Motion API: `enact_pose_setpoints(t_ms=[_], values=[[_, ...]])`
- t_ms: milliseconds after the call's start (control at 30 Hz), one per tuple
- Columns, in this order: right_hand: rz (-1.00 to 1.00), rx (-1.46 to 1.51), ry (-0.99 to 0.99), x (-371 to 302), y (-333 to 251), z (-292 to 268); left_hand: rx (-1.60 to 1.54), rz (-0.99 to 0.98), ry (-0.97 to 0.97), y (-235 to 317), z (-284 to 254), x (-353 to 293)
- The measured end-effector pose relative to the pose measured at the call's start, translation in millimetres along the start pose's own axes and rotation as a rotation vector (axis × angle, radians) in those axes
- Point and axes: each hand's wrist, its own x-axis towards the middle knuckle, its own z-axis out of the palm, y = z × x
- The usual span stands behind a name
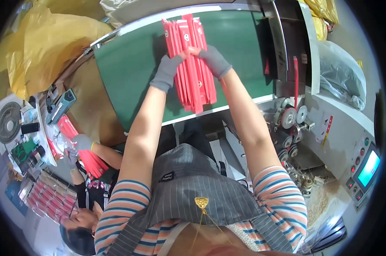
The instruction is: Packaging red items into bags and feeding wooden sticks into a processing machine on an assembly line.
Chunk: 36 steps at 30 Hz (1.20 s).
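A bundle of long, slim red packets point(188, 83) with small white marks lies lengthwise on a green conveyor belt point(129, 64). Its packets stand side by side, a few of them sticking out unevenly at both ends. My left hand point(169, 70), in a grey glove with bare fingertips, is closed against the bundle's left side. From the right side my right hand point(212, 59), gloved the same way, presses on it. Both thumbs meet over the top of the packets, and my other fingers are mostly hidden along the sides.
At left a co-worker's gloved hand point(83, 142) is by more red packets point(92, 162), near a fan point(8, 121). To the right are machine rollers point(288, 117) and a control screen point(368, 168). Yellow plastic sheeting point(52, 42) fills the far left.
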Motion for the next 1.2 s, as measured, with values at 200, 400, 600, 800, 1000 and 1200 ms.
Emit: enact_pose_setpoints(t_ms=[200, 400, 600, 800, 1000, 1200], values=[[-0.507, -0.558, -0.095, -73, -32, 32, 0.287, 0.198, -0.265, 64, 4, -64], [-0.691, -0.653, -0.237, -82, -19, 39, 0.628, 0.588, -0.332, 49, 1, -69], [-0.501, -0.41, 0.073, -126, -15, 115, 0.491, 0.277, -0.411, 68, 3, -116], [-0.569, -0.555, -0.242, -166, -2, 132, -0.479, -0.228, -0.499, 25, 6, -228], [-0.015, -0.122, -0.641, -193, 92, 169, -0.658, -0.206, -0.495, -29, -5, -332], [-0.132, -0.289, -0.837, -273, 170, 283, -0.652, -0.053, -0.339, -24, -57, -491]])
